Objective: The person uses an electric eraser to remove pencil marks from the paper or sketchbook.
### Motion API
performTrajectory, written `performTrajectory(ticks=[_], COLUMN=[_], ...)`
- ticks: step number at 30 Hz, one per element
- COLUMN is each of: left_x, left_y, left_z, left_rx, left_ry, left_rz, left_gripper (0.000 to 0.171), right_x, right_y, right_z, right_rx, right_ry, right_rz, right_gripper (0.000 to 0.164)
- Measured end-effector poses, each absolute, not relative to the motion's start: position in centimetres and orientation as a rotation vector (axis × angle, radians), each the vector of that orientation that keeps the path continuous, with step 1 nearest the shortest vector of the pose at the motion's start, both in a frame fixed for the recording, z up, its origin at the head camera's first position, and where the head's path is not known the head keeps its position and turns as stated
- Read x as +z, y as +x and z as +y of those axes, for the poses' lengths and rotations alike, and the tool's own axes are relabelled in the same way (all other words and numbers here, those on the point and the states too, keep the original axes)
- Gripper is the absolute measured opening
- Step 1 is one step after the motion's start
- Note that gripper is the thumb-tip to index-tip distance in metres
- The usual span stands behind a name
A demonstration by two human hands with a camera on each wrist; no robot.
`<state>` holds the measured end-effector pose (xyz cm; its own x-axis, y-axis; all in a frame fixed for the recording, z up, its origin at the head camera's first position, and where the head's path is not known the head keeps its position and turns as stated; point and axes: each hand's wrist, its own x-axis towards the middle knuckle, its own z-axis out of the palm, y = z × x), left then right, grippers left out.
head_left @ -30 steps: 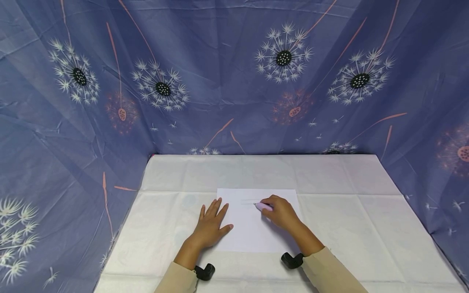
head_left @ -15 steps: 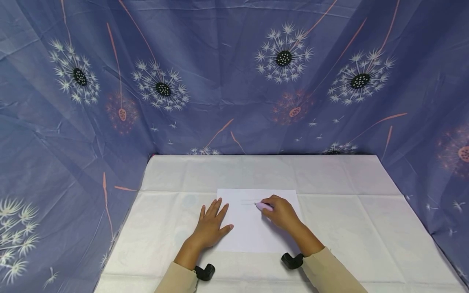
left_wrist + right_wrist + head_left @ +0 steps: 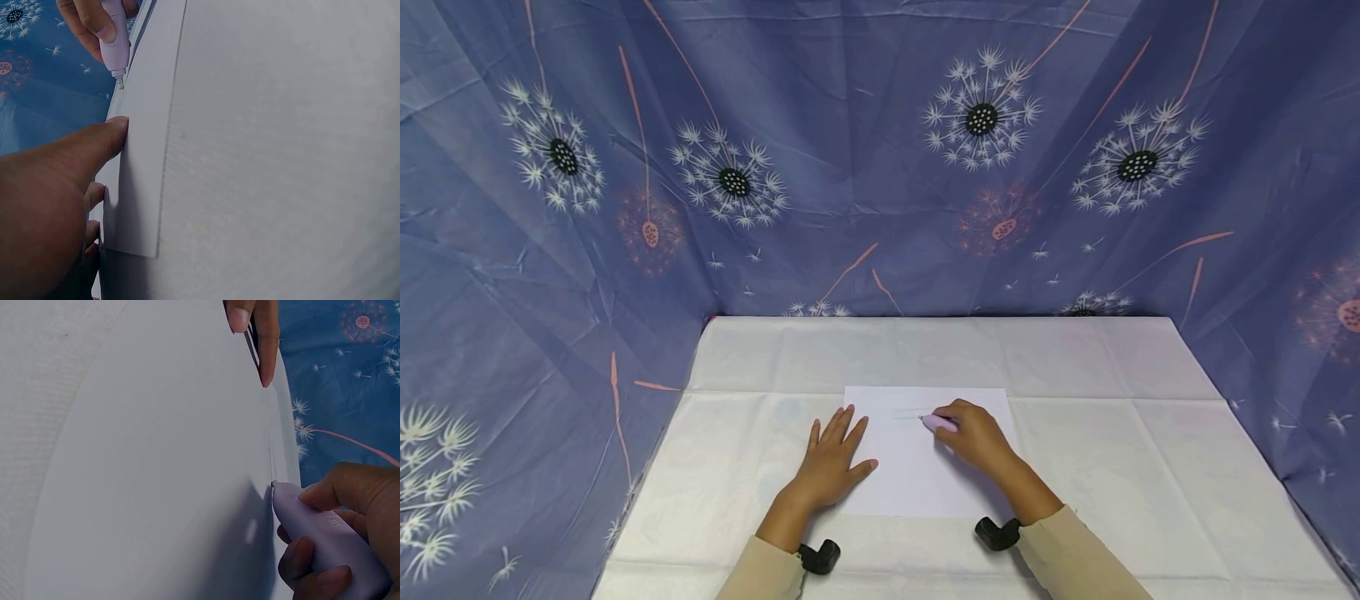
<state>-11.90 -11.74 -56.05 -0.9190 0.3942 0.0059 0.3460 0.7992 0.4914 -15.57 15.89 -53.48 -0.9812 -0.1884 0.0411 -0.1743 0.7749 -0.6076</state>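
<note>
One hand (image 3: 829,467) (left) rests splayed, the right hand (image 3: 976,435) gripping a tool (image 3: 939,423)

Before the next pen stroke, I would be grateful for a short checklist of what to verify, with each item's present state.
1. Pen held firmly enough to guide: ok, the right hand grips its lilac body.
2. Tip aimed at the sheet: ok, it points at the faint lines.
3. Paper lying flat on the white cloth: ok, no curled corner shows.
4. Left hand clear of the tip: ok, a gap shows between them.
5. Left hand pressing enough to steady the paper: cannot tell; its thumb and index finger lie over the left edge.
6. Lines dark enough to read easily: not ok, they look faint.
</note>
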Motion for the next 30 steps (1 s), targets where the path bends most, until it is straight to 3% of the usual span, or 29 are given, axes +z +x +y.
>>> performTrajectory(ticks=[30], left_x=[-56.0], left_y=[-11.9], left_z=[-11.8], left_rx=[0.737], left_ry=[0.574], left_rz=[2.865], left_gripper=[0.073], right_x=[-53.4], right_y=[-15.7], right_z=[15.8], right_rx=[-0.978], right_ry=[-0.297], right_rz=[2.947], right_gripper=[0.023])
